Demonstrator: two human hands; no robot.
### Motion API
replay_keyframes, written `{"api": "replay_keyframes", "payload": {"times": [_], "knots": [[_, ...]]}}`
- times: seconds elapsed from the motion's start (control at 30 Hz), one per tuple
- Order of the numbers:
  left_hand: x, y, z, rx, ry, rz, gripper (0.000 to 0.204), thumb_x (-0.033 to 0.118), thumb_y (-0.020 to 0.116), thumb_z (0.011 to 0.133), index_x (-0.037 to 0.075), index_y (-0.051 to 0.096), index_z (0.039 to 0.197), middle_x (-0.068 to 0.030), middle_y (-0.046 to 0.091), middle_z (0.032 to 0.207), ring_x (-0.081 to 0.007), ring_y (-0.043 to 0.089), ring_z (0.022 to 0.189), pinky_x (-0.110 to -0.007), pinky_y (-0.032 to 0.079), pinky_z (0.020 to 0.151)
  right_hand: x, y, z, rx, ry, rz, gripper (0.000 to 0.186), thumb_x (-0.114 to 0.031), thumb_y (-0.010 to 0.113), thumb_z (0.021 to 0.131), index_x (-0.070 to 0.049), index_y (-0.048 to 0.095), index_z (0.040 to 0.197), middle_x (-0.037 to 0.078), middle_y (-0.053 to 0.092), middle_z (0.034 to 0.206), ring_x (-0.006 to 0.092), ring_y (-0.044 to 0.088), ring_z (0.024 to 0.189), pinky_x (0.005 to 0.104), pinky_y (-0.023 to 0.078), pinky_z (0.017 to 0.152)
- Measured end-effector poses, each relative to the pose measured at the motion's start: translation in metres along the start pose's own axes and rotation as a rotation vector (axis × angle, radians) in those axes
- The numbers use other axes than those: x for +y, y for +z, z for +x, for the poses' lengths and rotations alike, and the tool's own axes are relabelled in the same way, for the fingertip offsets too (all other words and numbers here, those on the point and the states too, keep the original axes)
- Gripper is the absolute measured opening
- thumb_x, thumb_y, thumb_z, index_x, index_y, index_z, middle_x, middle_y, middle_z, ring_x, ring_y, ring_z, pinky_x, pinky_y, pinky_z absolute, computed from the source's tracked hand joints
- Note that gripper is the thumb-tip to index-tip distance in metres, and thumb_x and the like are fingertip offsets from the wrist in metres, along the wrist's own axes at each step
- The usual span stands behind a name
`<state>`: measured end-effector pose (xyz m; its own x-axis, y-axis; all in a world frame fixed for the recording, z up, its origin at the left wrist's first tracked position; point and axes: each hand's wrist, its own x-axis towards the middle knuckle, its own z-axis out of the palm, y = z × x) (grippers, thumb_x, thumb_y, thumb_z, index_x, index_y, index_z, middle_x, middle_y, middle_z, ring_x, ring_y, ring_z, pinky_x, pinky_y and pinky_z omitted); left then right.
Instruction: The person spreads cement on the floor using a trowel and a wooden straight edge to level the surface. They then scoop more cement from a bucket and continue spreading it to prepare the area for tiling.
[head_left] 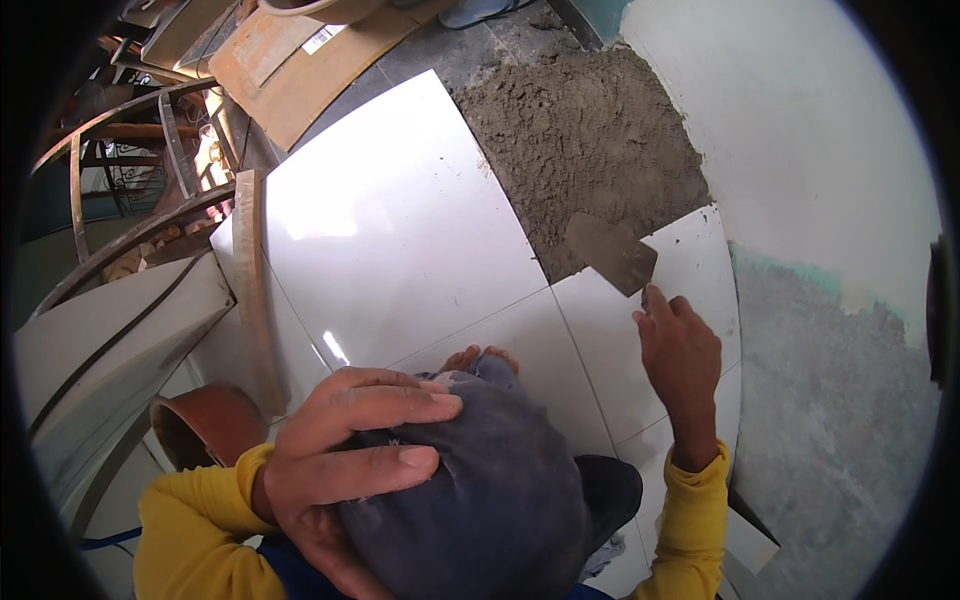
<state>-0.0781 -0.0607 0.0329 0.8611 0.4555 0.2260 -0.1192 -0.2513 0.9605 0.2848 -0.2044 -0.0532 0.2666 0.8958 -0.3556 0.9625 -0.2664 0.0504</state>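
Note:
My right hand (680, 350) is closed round the handle of a trowel (612, 252); most of the handle is hidden by my fingers. The trowel's flat blade lies over the near edge of the grey mortar bed (590, 140) and a corner of a white floor tile (690, 255). My left hand (355, 440) rests with its fingers spread on my bent knee (470, 500), which is covered in dark cloth. It holds nothing. Beyond my knee, a large glossy white tile (390, 200) borders the mortar on the left.
A wooden batten (256, 290) lies on the tiles at left, near a reddish-brown bucket (212, 425). Cardboard (310, 60) covers part of the dark floor at the back. A metal frame (130, 240) stands far left. The partly painted wall (810, 150) bounds the right side.

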Motion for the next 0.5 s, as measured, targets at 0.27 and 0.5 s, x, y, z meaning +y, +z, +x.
{"api": "replay_keyframes", "payload": {"times": [0.27, 0.5], "knots": [[0.003, 0.000, 0.002, -0.005, -0.024, 0.008, 0.136, 0.083, 0.092, 0.053, 0.014, 0.046, 0.161, -0.0307, 0.057, 0.145, -0.0444, 0.060, 0.128, -0.051, 0.049, 0.103, -0.009, -0.023, 0.037, -0.071, -0.147, -0.124, 0.021, -0.026, 0.071, 0.099, -0.007, 0.068, 0.106, 0.011, 0.069, 0.091, 0.0288, 0.074, 0.082, 0.0417, 0.059, 0.070], [0.001, -0.007, 0.001, -0.046, -0.035, 0.000, 0.137, 0.081, 0.093, 0.052, 0.014, 0.046, 0.161, -0.0310, 0.057, 0.145, -0.0447, 0.059, 0.128, -0.052, 0.048, 0.105, -0.009, -0.030, 0.044, -0.127, -0.158, -0.137, 0.022, -0.028, 0.071, 0.100, -0.008, 0.069, 0.107, 0.013, 0.070, 0.092, 0.0322, 0.074, 0.086, 0.0441, 0.058, 0.072]]}}
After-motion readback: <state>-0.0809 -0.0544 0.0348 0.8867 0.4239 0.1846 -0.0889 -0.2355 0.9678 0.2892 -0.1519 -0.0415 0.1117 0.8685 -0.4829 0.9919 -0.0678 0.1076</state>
